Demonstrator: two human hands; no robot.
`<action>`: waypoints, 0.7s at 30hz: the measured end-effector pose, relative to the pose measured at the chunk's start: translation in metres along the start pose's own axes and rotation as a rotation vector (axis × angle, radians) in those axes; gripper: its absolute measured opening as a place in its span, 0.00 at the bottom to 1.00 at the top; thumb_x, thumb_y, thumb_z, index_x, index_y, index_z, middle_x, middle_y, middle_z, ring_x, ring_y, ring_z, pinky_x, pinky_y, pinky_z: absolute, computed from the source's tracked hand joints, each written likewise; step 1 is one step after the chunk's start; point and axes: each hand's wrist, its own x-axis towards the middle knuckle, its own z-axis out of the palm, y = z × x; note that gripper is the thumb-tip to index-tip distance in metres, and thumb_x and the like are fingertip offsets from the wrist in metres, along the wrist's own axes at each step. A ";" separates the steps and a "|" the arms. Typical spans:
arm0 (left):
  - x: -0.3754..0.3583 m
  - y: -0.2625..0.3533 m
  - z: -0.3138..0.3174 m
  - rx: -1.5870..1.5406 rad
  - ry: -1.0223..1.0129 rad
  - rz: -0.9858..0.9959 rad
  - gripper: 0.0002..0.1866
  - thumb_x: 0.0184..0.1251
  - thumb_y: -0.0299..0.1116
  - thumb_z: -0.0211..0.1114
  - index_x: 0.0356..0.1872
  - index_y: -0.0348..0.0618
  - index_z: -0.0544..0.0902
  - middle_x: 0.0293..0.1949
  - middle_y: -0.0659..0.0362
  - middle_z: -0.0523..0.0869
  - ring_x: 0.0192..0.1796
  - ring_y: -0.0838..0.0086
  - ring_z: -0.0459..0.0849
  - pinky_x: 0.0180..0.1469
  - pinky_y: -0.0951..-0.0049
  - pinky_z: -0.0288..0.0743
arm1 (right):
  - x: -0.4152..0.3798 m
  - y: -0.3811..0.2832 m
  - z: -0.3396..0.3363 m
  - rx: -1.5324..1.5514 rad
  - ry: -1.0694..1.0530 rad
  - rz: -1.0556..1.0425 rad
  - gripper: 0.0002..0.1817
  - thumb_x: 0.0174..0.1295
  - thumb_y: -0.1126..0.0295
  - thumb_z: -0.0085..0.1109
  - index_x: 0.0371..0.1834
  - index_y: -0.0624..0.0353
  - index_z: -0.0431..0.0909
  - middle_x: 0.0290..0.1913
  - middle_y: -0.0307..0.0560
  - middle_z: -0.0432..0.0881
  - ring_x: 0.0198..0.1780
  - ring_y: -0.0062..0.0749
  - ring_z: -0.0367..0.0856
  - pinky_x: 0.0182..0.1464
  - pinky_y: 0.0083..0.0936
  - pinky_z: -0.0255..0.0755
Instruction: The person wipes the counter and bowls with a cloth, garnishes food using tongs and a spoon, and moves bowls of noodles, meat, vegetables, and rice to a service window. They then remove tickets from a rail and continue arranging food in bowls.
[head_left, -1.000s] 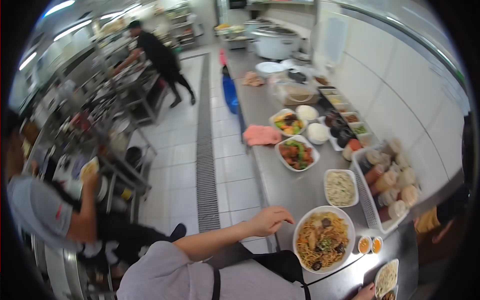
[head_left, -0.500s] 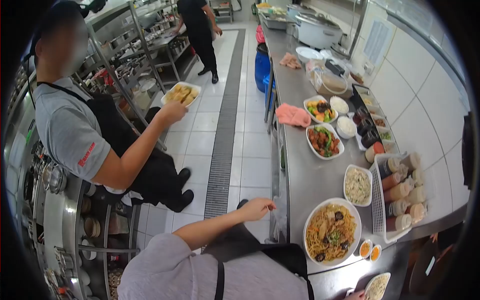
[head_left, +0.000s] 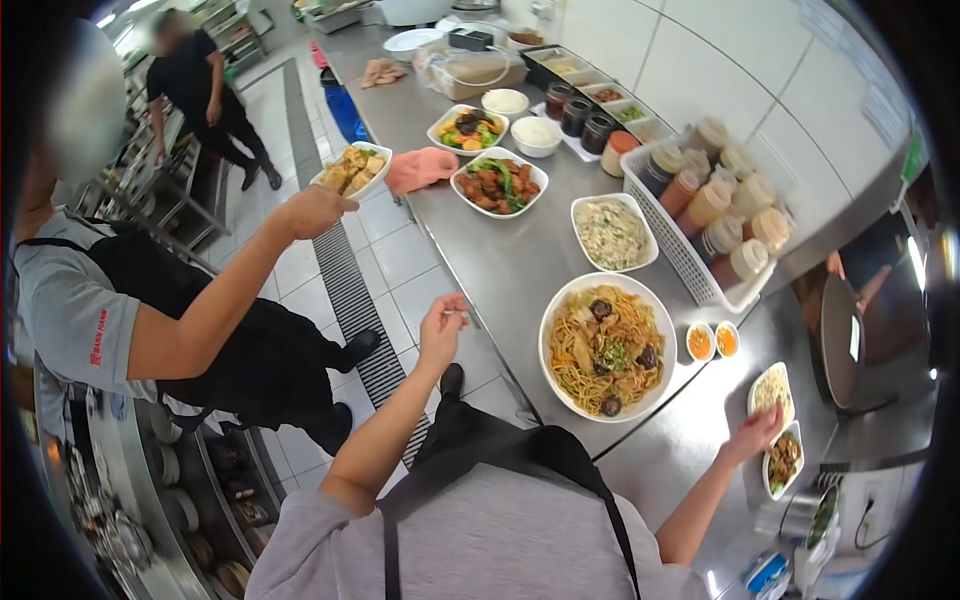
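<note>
My left hand (head_left: pixel 443 328) is raised in front of the counter edge, its fingers loosely bent and apart, with nothing visible in it. On the right, the fingers of my right hand (head_left: pixel 755 434) close over the near end of a small white bowl of fried rice (head_left: pixel 771 388); they hide part of its rim. Just below that hand sits a white bowl of meat and vegetables (head_left: pixel 785 462). Between my hands stands a large round bowl of noodles with mushrooms (head_left: pixel 608 350). Two little cups of orange sauce (head_left: pixel 713 342) are beside it.
A co-worker's hand (head_left: pixel 315 208) holds a bowl of golden pieces (head_left: pixel 355 172) at my left. Along the steel counter (head_left: pixel 480 262) are fried rice (head_left: pixel 612 234), meat with greens (head_left: pixel 500 186), a pink cloth (head_left: pixel 420 170) and a basket of sauce bottles (head_left: pixel 690 270). Another person stands farther back.
My view has turned right and down. My right hand and the bowls beside it have come fully into view. My left hand is now raised, with its fingers pointing up.
</note>
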 end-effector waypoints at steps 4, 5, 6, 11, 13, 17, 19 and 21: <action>0.021 0.001 -0.001 0.066 -0.047 -0.072 0.14 0.58 0.25 0.49 0.46 0.40 0.73 0.37 0.61 0.77 0.32 0.81 0.76 0.36 0.83 0.69 | -0.037 -0.061 0.093 -0.028 -0.575 -0.051 0.13 0.60 0.65 0.45 0.37 0.64 0.74 0.23 0.38 0.73 0.21 0.15 0.66 0.21 0.09 0.61; 0.024 -0.004 -0.001 0.062 -0.051 -0.115 0.13 0.58 0.26 0.50 0.45 0.40 0.73 0.37 0.62 0.77 0.32 0.81 0.76 0.35 0.83 0.69 | -0.054 -0.069 0.124 0.136 -0.716 0.079 0.11 0.58 0.68 0.45 0.36 0.63 0.74 0.23 0.37 0.73 0.20 0.16 0.66 0.18 0.11 0.59; 0.025 -0.007 0.000 0.055 -0.053 -0.160 0.13 0.59 0.27 0.51 0.45 0.40 0.73 0.37 0.62 0.77 0.32 0.81 0.76 0.35 0.83 0.69 | -0.068 -0.071 0.158 0.067 -0.866 0.061 0.10 0.58 0.71 0.44 0.37 0.61 0.75 0.22 0.36 0.73 0.20 0.15 0.65 0.19 0.12 0.60; 0.024 -0.017 -0.012 -0.091 -0.069 -0.218 0.13 0.59 0.27 0.50 0.45 0.40 0.73 0.36 0.62 0.76 0.32 0.80 0.76 0.36 0.83 0.69 | -0.148 -0.114 0.313 0.031 -1.372 -0.064 0.17 0.61 0.69 0.45 0.53 0.60 0.67 0.27 0.39 0.76 0.25 0.19 0.74 0.23 0.16 0.69; 0.025 -0.013 -0.025 -0.044 -0.031 -0.229 0.13 0.59 0.27 0.50 0.45 0.40 0.73 0.36 0.62 0.76 0.32 0.80 0.76 0.36 0.83 0.69 | -0.167 -0.115 0.369 0.004 -1.558 0.080 0.16 0.60 0.68 0.47 0.50 0.61 0.70 0.31 0.41 0.77 0.28 0.21 0.77 0.24 0.17 0.71; 0.055 -0.019 -0.058 -0.017 0.075 -0.188 0.13 0.58 0.24 0.50 0.45 0.41 0.74 0.36 0.60 0.75 0.30 0.81 0.75 0.33 0.84 0.69 | -0.226 -0.115 0.466 0.186 -1.594 0.589 0.13 0.59 0.68 0.48 0.41 0.66 0.73 0.30 0.45 0.76 0.27 0.25 0.77 0.28 0.20 0.74; 0.079 -0.016 -0.072 0.040 0.089 -0.109 0.16 0.59 0.24 0.49 0.49 0.42 0.71 0.39 0.59 0.74 0.31 0.80 0.75 0.33 0.82 0.70 | -0.247 -0.101 0.517 0.271 -1.573 0.703 0.12 0.58 0.68 0.48 0.38 0.68 0.72 0.29 0.45 0.76 0.27 0.27 0.77 0.29 0.21 0.75; 0.112 -0.007 -0.079 -0.011 0.186 -0.159 0.15 0.61 0.29 0.48 0.49 0.42 0.70 0.41 0.59 0.74 0.35 0.77 0.76 0.37 0.79 0.71 | -0.264 -0.087 0.562 0.256 -1.419 0.847 0.15 0.61 0.66 0.47 0.41 0.70 0.69 0.33 0.52 0.75 0.32 0.31 0.77 0.33 0.21 0.76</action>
